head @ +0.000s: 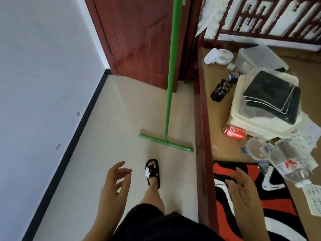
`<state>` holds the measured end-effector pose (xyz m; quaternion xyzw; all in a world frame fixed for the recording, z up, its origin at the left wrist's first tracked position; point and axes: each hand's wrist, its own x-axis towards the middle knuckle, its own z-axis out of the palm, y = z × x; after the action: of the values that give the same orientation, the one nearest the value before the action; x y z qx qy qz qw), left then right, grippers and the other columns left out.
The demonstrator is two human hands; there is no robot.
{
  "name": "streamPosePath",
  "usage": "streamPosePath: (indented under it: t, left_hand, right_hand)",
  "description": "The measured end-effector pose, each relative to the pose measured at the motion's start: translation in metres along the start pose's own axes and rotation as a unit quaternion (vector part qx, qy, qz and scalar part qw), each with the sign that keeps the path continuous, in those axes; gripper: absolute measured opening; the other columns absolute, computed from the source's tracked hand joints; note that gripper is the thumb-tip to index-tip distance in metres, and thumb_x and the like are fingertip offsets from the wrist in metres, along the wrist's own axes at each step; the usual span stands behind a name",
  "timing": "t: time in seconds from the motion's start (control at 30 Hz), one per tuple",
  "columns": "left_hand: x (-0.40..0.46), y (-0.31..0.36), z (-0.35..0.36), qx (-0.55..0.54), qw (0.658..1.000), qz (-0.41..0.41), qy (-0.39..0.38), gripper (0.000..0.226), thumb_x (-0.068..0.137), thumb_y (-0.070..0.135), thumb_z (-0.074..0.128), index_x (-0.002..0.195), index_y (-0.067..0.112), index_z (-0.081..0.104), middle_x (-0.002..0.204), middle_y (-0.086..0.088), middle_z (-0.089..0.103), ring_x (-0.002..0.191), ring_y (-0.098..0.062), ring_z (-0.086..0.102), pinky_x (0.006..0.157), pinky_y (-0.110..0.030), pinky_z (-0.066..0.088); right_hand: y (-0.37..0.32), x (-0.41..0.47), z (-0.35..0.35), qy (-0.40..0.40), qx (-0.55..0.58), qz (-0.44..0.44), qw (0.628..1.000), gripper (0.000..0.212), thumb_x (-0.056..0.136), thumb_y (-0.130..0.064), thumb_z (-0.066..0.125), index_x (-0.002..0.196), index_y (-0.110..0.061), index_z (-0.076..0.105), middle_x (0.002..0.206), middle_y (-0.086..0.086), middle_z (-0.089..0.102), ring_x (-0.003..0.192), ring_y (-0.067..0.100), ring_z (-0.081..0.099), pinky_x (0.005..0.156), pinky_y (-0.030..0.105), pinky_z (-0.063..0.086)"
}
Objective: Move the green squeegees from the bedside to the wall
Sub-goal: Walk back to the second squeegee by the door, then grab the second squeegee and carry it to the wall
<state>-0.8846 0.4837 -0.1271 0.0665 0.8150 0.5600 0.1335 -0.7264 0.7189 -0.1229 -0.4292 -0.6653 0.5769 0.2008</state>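
The green squeegee (169,80) stands upright on the floor (121,110), its blade near the bed's wooden side rail (201,119) and its handle running up past the door (139,40), apparently propped there to stay out of the way. Your left hand (112,185) and right hand (243,186) are both spread and hold nothing. The squeegee is well ahead of your fingers (121,168), untouched; the white wall (43,84) runs along the floor's left edge.

A glossy green squeegee (169,94), smooth like painted metal or plastic, stands on pale matt floor tiles (121,119). The door (139,40) is shiny reddish-brown varnished wood. On the bed's edge lie a fuzzy red, black and white rug (271,202) and a shiny red metal can (234,133).
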Motion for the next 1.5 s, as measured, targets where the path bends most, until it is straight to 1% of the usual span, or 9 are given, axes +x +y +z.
streamPosePath:
  t: [0.23,0.37,0.53,0.63,0.77,0.97,1.13,1.37,1.5]
  left_hand:
    - [0.152,0.045,0.027,0.034,0.998,0.046,-0.012,0.036,0.087,0.011,0.048,0.104,0.042,0.043,0.098,0.006,0.064,0.094,0.003,0.058,0.074,-0.016,0.042]
    - [0.228,0.081,0.035,0.048,0.994,0.098,-0.021,0.037,0.087,0.011,0.048,0.103,0.044,0.042,0.098,0.005,0.064,0.093,0.005,0.058,0.075,-0.015,0.042]
    - [0.282,0.097,0.059,0.078,0.988,0.119,-0.055,0.033,0.087,0.016,0.05,0.112,0.036,0.042,0.1,0.009,0.062,0.094,0.006,0.057,0.075,-0.008,0.044]
    - [0.303,0.109,0.076,0.073,0.989,0.119,-0.048,0.034,0.087,0.018,0.05,0.115,0.034,0.04,0.101,0.011,0.06,0.096,0.007,0.056,0.074,-0.001,0.044]
    - [0.318,0.133,0.099,0.076,0.988,0.102,-0.084,0.038,0.086,0.026,0.051,0.122,0.033,0.038,0.111,0.007,0.058,0.105,-0.002,0.055,0.092,-0.02,0.045]
    - [0.35,0.164,0.146,0.086,0.981,0.093,-0.147,0.042,0.088,0.03,0.05,0.128,0.025,0.04,0.128,0.004,0.054,0.119,-0.008,0.048,0.103,-0.031,0.041]
    - [0.365,0.17,0.154,0.107,0.987,0.073,-0.092,0.03,0.089,0.029,0.047,0.116,0.018,0.05,0.118,-0.005,0.062,0.11,-0.017,0.056,0.095,-0.029,0.043]
    - [0.387,0.157,0.114,0.103,0.994,0.041,-0.006,0.029,0.09,0.03,0.044,0.114,0.016,0.051,0.115,-0.006,0.063,0.104,-0.02,0.058,0.091,-0.03,0.044]
    - [0.41,0.148,0.074,0.104,0.993,0.021,0.05,0.032,0.089,0.034,0.044,0.112,0.013,0.051,0.111,-0.008,0.064,0.099,-0.021,0.06,0.088,-0.032,0.047]
  right_hand:
    - [-0.041,0.13,0.058,0.013,-0.016,-0.035,0.999,0.042,0.085,-0.025,0.051,0.127,-0.024,0.045,0.11,-0.01,0.057,0.101,0.015,0.058,0.084,0.033,0.047]
    - [-0.075,0.194,0.08,-0.031,-0.094,-0.082,0.992,0.032,0.087,-0.037,0.048,0.11,-0.057,0.038,0.107,-0.025,0.052,0.102,0.005,0.052,0.09,0.033,0.043]
    - [-0.109,0.238,0.117,0.0,-0.008,-0.087,0.996,0.034,0.089,-0.026,0.048,0.122,-0.026,0.046,0.114,-0.011,0.057,0.1,0.004,0.057,0.076,0.018,0.043]
    - [-0.133,0.27,0.127,-0.06,0.002,-0.121,0.991,0.038,0.089,-0.028,0.049,0.127,-0.025,0.045,0.115,-0.016,0.055,0.101,-0.006,0.055,0.078,0.013,0.048]
    - [-0.19,0.302,0.149,-0.176,0.006,-0.182,0.967,0.037,0.088,-0.027,0.05,0.124,-0.035,0.042,0.115,-0.019,0.051,0.096,-0.019,0.05,0.074,0.0,0.04]
    - [-0.251,0.341,0.18,-0.321,-0.057,-0.272,0.905,0.039,0.09,-0.021,0.048,0.128,-0.028,0.043,0.121,-0.006,0.06,0.111,0.003,0.056,0.094,0.014,0.045]
    - [-0.263,0.359,0.196,-0.373,-0.033,-0.286,0.882,0.034,0.089,-0.016,0.051,0.102,-0.046,0.05,0.107,-0.006,0.067,0.103,0.005,0.062,0.086,0.015,0.047]
    - [-0.279,0.362,0.26,-0.422,-0.029,-0.309,0.852,0.025,0.086,-0.018,0.056,0.096,-0.041,0.055,0.102,0.002,0.069,0.098,0.01,0.064,0.09,0.026,0.05]
    - [-0.292,0.357,0.315,-0.452,-0.022,-0.325,0.831,0.022,0.086,-0.016,0.056,0.101,-0.033,0.057,0.1,0.005,0.068,0.096,0.011,0.064,0.083,0.017,0.05]
